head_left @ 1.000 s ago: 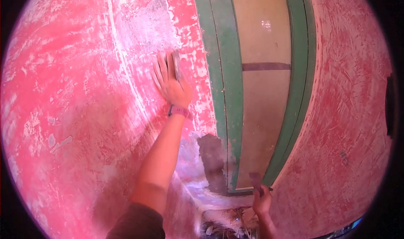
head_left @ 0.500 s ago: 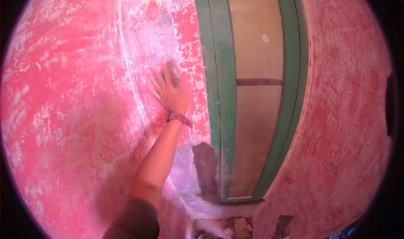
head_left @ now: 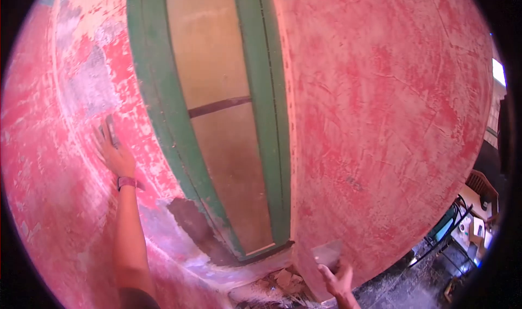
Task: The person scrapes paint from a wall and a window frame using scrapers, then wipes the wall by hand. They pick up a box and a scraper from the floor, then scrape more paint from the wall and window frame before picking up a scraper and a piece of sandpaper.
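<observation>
My left hand (head_left: 115, 155), with a reddish band (head_left: 128, 182) on its wrist, lies against the peeling pink and white wall (head_left: 130, 129), fingers spread. A small dark grey patch shows beside its thumb side. Just above the fingertips is a bare grey patch (head_left: 93, 86) in the paint. At the lower middle, my right hand (head_left: 338, 279) is closed around a flat, wide-bladed tool (head_left: 328, 252), blurred and looking like a scraper. Its blade overlaps the right-hand pink wall (head_left: 375, 135) in this view.
A green frame (head_left: 157, 75) with tan panels (head_left: 209, 53) stands between the walls. Brown plaster (head_left: 190, 222) shows at its lower left. Rubble (head_left: 283, 281) lies at the foot. A chair (head_left: 451, 227) and a cluttered table (head_left: 470, 235) stand at far right.
The view has swung right, so the wall, frame and left hand sit further left. The left hand stays near the same wall patch. My right hand with the flat tool has come into view.
</observation>
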Demonstrator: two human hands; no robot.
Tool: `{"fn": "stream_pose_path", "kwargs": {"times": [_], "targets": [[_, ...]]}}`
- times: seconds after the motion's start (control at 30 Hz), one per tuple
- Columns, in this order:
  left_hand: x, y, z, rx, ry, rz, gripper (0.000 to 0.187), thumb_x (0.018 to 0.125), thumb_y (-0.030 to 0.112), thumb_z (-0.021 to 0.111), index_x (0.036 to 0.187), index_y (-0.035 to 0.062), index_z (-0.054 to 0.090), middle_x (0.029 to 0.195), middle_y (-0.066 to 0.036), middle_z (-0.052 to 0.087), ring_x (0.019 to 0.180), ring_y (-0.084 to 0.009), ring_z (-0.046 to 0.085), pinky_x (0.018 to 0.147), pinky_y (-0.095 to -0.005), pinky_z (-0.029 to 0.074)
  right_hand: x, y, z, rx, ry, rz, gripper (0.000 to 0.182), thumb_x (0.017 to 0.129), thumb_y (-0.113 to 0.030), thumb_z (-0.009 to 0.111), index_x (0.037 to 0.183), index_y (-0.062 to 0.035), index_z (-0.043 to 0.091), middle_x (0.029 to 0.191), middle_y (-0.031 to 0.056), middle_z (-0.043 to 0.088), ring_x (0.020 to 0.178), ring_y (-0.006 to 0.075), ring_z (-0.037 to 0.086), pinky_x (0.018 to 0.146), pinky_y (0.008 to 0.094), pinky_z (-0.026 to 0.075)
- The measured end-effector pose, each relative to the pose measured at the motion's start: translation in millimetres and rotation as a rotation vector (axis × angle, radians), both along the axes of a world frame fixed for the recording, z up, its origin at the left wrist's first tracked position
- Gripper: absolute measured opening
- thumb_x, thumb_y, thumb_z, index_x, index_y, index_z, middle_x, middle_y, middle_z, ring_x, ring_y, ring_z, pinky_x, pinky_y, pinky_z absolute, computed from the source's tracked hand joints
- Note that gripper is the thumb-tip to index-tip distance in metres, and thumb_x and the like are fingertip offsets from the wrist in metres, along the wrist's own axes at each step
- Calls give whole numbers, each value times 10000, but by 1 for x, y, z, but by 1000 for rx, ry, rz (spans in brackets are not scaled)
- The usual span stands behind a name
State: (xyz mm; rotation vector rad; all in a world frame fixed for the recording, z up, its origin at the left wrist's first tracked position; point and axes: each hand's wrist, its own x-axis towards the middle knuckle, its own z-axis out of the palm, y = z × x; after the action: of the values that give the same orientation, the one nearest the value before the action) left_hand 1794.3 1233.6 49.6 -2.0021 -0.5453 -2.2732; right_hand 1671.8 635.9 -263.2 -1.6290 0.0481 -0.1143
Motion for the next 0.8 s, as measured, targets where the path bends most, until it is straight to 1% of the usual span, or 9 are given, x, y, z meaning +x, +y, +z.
{"fn": "stream_pose_path", "kwargs": {"times": [0.13, 0.2, 0.37, 0.5, 0.53, 0.6, 0.73, 0.77, 0.8], "targets": [[21, -34, 0, -165, -132, -653, 560, 1156, 329, 409, 1609, 0, 399, 1659, -202, 418, 1548, -332, 377, 1272, -438, 261, -25, -45, 53, 31, -386, -260, 669, 711, -171, 965, 1207, -41, 536, 948, 8, 639, 855, 114, 642, 756, 281, 535], [27, -115, -5, -330, -105, -986, 578, 1163, 337, 407, 1583, -60, 402, 1635, -185, 453, 1525, -303, 413, 1265, -401, 273, -36, -73, 57, -155, -629, -445, 629, 814, -438, 866, 1118, -15, 512, 899, 55, 593, 798, 158, 591, 710, 309, 472], [38, -317, -23, -164, 398, -1255, 538, 1115, 171, 424, 1632, 33, 366, 1689, -185, 370, 1575, -327, 330, 1300, -413, 230, -32, -83, 103, -660, -1008, -795, 864, 921, -724, 630, 1279, 55, 519, 1257, 206, 575, 1285, 355, 520, 1101, 517, 368], [72, -466, -63, -161, 573, -1652, 592, 1075, 154, 500, 1637, 41, 354, 1694, -226, 339, 1587, -374, 289, 1313, -435, 213, -13, -82, 87, -752, -903, -920, 967, 948, -712, 616, 1482, 76, 449, 1558, 246, 442, 1509, 468, 338, 1231, 621, 224], [71, -502, -76, -171, 472, -1921, 617, 1045, 198, 560, 1629, 86, 395, 1686, -245, 342, 1577, -464, 259, 1316, -493, 194, -11, -83, 82, -787, -909, -929, 962, 947, -699, 630, 1489, 74, 443, 1558, 247, 440, 1507, 473, 337, 1229, 623, 225], [57, -558, -131, 188, 421, -1480, 675, 982, 232, 632, 1624, 173, 430, 1667, -260, 363, 1539, -571, 256, 1291, -617, 190, -6, -88, 65, -861, -907, -951, 954, 945, -672, 657, 1501, 70, 433, 1556, 250, 435, 1503, 483, 334, 1225, 628, 226], [50, -605, -263, 304, 195, -1644, 690, 899, 242, 730, 1557, 166, 539, 1651, -273, 380, 1487, -652, 288, 1248, -726, 170, -1, -101, 44, -803, -994, -880, 929, 936, -607, 714, 1495, 80, 431, 1564, 268, 414, 1503, 511, 326, 1221, 633, 230], [54, -609, -284, 295, 185, -1664, 672, 899, 248, 731, 1543, 162, 559, 1641, -268, 404, 1486, -653, 291, 1245, -730, 171, -4, -98, 52, -839, -977, -878, 867, 942, -547, 733, 1603, -132, 356, 1507, 227, 457, 1466, 532, 361, 1170, 694, 290], [56, -605, -286, 381, 190, -1637, 630, 921, 244, 714, 1530, 160, 572, 1619, -269, 432, 1488, -632, 309, 1247, -716, 182, -6, -99, 57, -855, -960, -871, 862, 936, -544, 740, 1591, -121, 372, 1503, 225, 459, 1465, 534, 361, 1169, 696, 290]]}}
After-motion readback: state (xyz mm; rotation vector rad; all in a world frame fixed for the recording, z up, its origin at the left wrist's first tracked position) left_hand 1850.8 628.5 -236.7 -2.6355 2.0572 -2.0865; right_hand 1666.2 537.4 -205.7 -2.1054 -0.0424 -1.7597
